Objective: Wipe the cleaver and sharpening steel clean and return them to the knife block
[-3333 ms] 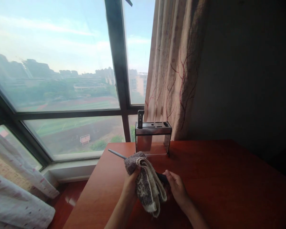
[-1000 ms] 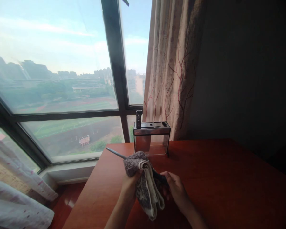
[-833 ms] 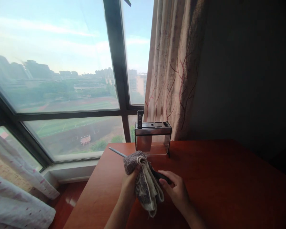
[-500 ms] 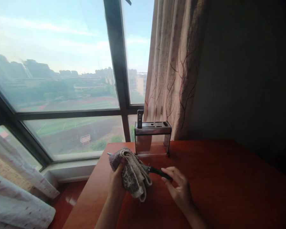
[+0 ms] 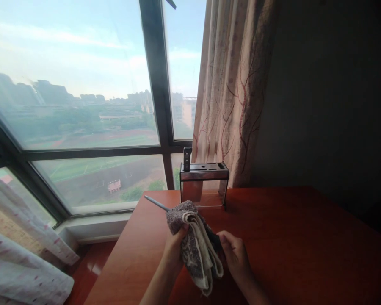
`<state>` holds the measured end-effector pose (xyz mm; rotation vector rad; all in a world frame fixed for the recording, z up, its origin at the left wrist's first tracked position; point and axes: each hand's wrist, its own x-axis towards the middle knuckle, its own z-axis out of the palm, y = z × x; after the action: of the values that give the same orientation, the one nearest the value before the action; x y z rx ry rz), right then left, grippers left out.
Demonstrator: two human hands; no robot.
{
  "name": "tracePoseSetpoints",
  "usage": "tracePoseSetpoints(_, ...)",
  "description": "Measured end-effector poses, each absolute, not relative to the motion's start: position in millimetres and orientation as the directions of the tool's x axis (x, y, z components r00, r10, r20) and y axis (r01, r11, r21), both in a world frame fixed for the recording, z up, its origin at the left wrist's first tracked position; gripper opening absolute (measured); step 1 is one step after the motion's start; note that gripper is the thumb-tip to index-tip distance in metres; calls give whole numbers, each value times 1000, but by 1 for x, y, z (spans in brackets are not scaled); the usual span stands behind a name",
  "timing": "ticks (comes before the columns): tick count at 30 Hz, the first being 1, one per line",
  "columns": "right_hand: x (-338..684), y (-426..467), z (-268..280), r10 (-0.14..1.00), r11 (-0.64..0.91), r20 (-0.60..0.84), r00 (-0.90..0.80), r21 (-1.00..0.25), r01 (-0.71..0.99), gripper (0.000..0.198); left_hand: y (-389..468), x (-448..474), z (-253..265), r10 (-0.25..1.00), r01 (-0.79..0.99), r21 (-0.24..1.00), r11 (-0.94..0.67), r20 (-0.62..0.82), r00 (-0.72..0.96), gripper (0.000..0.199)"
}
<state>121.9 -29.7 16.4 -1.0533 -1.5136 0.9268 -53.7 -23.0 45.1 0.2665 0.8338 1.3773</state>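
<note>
My left hand (image 5: 175,248) is closed on a folded grey-brown and cream towel (image 5: 197,250), which is wrapped around the rod of a sharpening steel (image 5: 157,203). The thin grey end of the rod sticks out of the cloth to the upper left. My right hand (image 5: 235,252) grips the steel's black handle (image 5: 214,240), partly hidden behind the towel. Both hands are above the front of the table. Beyond them stands a knife block (image 5: 205,174) with a metal top and clear sides. One black-handled knife (image 5: 186,159) is upright in its left slot.
The reddish-brown wooden table (image 5: 288,241) spreads under the hands and to the right. Behind it are a large window (image 5: 82,106) and a patterned curtain (image 5: 231,84). Another pale curtain (image 5: 25,262) hangs at lower left.
My left hand and the towel have slid right along the steel towards its handle, baring more of the rod's tip. The right hand has moved slightly down and still holds the handle.
</note>
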Motion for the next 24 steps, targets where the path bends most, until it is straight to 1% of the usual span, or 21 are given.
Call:
tracePoseSetpoints(2, 123, -29, 17, 924, 382, 377, -61, -901, 204, 39, -23, -50, 44, 938, -746, 641, 182, -339, -63, 46)
tracePoseSetpoints(5, 123, -28, 18, 880, 471, 469, -74, -843, 260, 24, -21, -52, 45, 934, -747, 642, 171, -348, -85, 40)
tracePoseSetpoints(8, 123, -27, 21, 819, 571, 562, -115, -778, 263, 23, -17, -63, 48, 933, -761, 635, 135, -341, -119, 27)
tracePoseSetpoints(12, 128, -26, 26, 785, 614, 613, -93, -749, 251, 21, -12, -85, 58, 926, -784, 621, -21, -282, -249, 16)
tracePoseSetpoints(14, 133, -25, 28, 795, 600, 601, -87, -755, 264, 21, -9, -98, 62, 911, -804, 585, -102, -269, -311, 14)
tracePoseSetpoints(18, 138, -23, 24, 859, 507, 502, -97, -813, 286, 22, -6, -119, 66, 890, -837, 502, -220, -248, -383, 25)
tracePoseSetpoints(21, 134, -22, 19, 922, 385, 361, -137, -886, 259, 31, -5, -127, 64, 899, -858, 455, -241, -229, -374, 30)
tracePoseSetpoints(24, 125, -27, 17, 934, 321, 255, -251, -906, 275, 37, -6, -124, 61, 927, -886, 409, -217, -197, -318, 34)
